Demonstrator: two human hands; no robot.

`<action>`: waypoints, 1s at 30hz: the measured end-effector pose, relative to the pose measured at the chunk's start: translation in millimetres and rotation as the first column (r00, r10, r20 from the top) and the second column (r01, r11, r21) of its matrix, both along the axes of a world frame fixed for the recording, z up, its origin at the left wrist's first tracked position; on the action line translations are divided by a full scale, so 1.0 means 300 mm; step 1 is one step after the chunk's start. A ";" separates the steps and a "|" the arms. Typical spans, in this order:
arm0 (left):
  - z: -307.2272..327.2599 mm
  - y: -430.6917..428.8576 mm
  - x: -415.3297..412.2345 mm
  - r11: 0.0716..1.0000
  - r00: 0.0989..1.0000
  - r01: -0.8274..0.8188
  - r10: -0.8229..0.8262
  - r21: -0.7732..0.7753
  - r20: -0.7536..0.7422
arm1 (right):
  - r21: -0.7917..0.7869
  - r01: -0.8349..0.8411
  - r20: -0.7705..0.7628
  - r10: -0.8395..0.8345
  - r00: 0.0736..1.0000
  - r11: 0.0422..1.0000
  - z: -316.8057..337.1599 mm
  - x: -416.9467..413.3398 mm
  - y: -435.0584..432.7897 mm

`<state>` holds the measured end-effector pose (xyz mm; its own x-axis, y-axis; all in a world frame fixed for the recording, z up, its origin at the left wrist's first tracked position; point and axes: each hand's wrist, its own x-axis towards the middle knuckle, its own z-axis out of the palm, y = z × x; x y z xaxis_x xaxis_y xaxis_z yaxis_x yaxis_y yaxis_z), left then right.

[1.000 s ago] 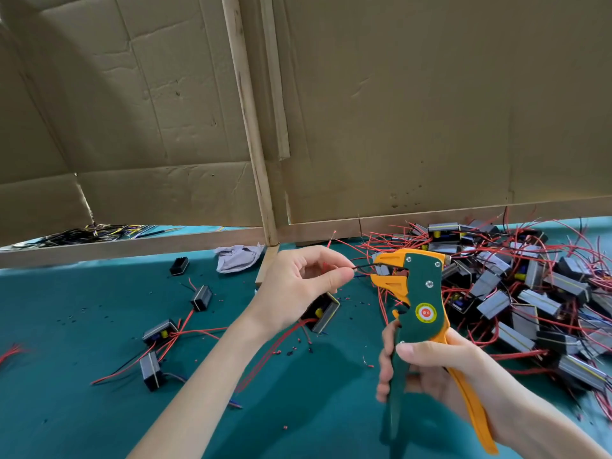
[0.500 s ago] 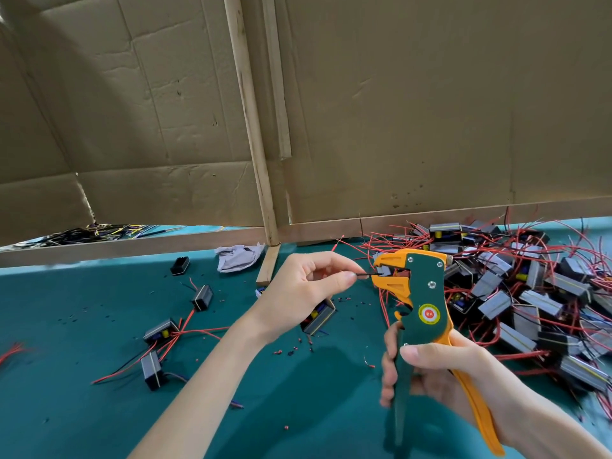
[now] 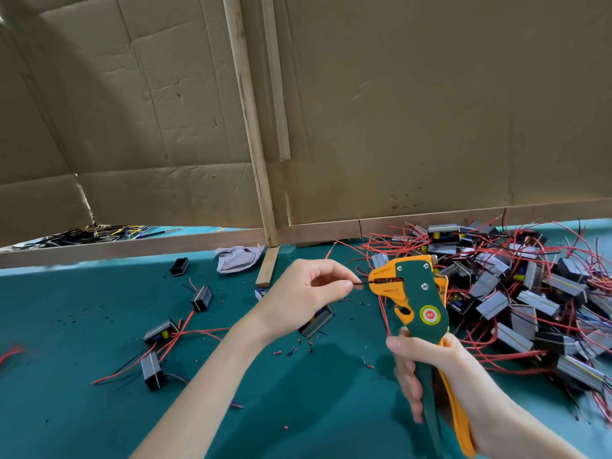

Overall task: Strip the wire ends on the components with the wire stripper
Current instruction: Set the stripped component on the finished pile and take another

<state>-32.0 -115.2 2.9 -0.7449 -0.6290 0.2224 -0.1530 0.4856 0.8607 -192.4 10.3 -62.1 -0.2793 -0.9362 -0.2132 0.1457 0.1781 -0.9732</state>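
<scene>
Black wire (image 3: 363, 283), pinched by left hand (image 3: 306, 294), has entered wire stripper (image 3: 418, 294) gripped by right hand (image 3: 442, 376).

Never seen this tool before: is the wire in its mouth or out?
In: the black wire pinched by the left hand runs into the orange front of the wire stripper.

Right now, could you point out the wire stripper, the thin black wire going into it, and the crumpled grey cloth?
wire stripper (image 3: 419, 298), head view, on its green body.
black wire (image 3: 362, 283), head view, on the stretch just left of the tool.
grey cloth (image 3: 236, 259), head view, on its crumpled middle.
</scene>
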 end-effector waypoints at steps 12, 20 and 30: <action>-0.080 -0.052 -0.038 0.979 0.951 -0.198 0.205 0.057 -0.231 | -0.267 -0.120 0.319 0.205 0.925 0.956 0.021 -0.036 0.007; -0.124 -0.007 -0.053 0.990 0.982 0.136 -0.141 0.047 0.124 | -0.274 -0.035 0.389 0.144 0.910 0.961 0.085 -0.006 0.025; 0.179 -0.068 0.154 0.930 0.877 -0.365 0.324 -0.051 -0.355 | 0.013 -0.269 -0.999 -0.001 -0.053 0.963 0.065 0.007 0.081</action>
